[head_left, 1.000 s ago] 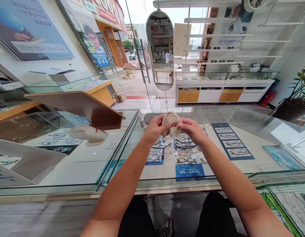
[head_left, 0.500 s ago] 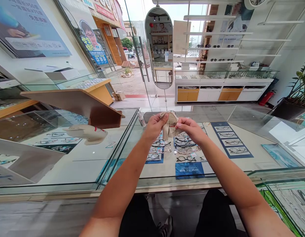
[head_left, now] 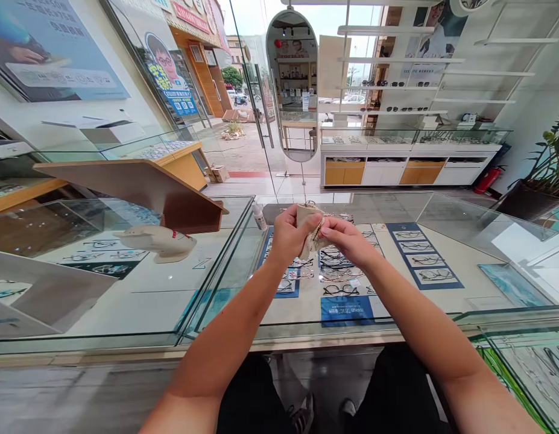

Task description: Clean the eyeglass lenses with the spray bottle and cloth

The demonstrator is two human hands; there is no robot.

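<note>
A beige cloth (head_left: 307,214) is bunched up between my two hands above the glass counter (head_left: 288,328). My left hand (head_left: 290,234) is closed around it, thumb pressed on top. From the other side, my right hand (head_left: 345,238) pinches the cloth near its middle, and the fingertips of both hands almost meet. A thin dark edge shows in the folds; whether the cloth wraps something, I cannot tell. Beneath the glass, below my hands, lie several eyeglasses (head_left: 341,290) in rows. A small white bottle (head_left: 259,217) stands just left of my left hand.
A brown angled stand (head_left: 189,205) and a beige hand-shaped display form (head_left: 157,241) are at the left. Blue trays (head_left: 424,256) of eyeglasses lie to the right. An oval mirror (head_left: 292,90) stands beyond the counter, and a potted plant (head_left: 548,163) at the far right.
The cloth has been turned and bunched tighter. My left hand has shifted slightly right and turned, its thumb now over the cloth; my right hand stays close beside it, still pinching.
</note>
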